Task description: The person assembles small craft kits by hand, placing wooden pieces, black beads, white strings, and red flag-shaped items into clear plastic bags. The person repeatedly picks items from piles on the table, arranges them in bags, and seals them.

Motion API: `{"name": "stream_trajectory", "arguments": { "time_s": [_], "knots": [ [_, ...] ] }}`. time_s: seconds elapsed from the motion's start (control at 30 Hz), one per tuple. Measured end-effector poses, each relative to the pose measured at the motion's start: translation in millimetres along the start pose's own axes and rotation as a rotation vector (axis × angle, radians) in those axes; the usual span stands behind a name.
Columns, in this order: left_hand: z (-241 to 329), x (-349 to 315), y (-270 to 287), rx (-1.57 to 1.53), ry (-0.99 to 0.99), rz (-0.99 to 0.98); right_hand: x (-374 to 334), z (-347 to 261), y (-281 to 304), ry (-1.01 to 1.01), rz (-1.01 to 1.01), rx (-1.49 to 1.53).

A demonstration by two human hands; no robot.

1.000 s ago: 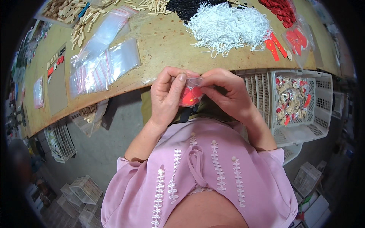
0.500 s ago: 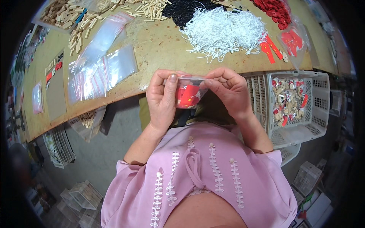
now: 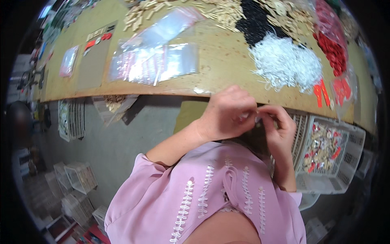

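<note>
My left hand [image 3: 230, 114] is closed, its back turned up, in front of the table edge. Between its curled fingers shows a bit of the small clear zip bag [image 3: 243, 117], most of it hidden by the hand. My right hand [image 3: 280, 127] meets it fingertip to fingertip, thumb and forefinger pinched together at the bag. The red pieces inside the bag cannot be seen now. Nearest beyond the hands lies a heap of white looped strings [image 3: 284, 63] on the table [image 3: 219, 53].
Flat zip bags [image 3: 152, 63] lie left of centre, near a grey board [image 3: 94, 67] with sample pieces. Black pieces [image 3: 254, 24], wooden sticks [image 3: 225, 16] and red discs [image 3: 335, 55] lie farther back. A white basket [image 3: 347, 162] with filled bags stands at my right.
My left hand has turned over, covering the bag that showed plainly before. Both hands have shifted right and slightly down in the picture. The view has swung left, so the table contents appear farther right.
</note>
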State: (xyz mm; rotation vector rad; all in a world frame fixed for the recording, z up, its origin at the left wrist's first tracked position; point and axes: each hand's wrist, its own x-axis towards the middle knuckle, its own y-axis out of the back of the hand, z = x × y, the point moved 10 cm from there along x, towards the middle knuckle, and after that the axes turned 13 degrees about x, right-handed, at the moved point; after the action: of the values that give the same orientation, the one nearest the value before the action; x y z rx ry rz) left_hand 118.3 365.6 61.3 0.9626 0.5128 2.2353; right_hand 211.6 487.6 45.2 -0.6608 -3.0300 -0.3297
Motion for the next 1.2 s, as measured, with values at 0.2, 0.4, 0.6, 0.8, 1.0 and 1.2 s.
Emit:
{"name": "stream_trajectory", "arguments": {
  "time_s": [0.2, 0.4, 0.6, 0.8, 1.0, 1.2],
  "knots": [
    [9.4, -7.1, 8.5, -0.055, -0.053, -0.051, -14.4, 12.5, 24.0, -0.166, 0.024, 0.455],
    [1.2, -3.6, 29.3, 0.008, -0.064, -0.047, -38.3, -16.9, 99.5, 0.064, 0.332, 0.205],
    [-82.8, -28.9, 132.8, 0.631, 0.372, 0.282, -123.0, -24.9, 283.3, 0.085, 0.838, -0.820],
    [-133.1, -51.1, 152.1, 0.844, 0.588, 0.179, -104.7, 8.6, 272.2, 0.080, 0.651, -1.173],
    [-132.3, -48.8, 140.1, 0.643, 0.569, 0.334, -5.7, -5.9, 77.8, 0.218, 0.218, -0.521],
    [-139.6, -34.1, 129.4, 0.456, 0.584, 0.277, 32.2, -44.7, -73.5, 0.611, -0.198, -0.438]
  ]
}}
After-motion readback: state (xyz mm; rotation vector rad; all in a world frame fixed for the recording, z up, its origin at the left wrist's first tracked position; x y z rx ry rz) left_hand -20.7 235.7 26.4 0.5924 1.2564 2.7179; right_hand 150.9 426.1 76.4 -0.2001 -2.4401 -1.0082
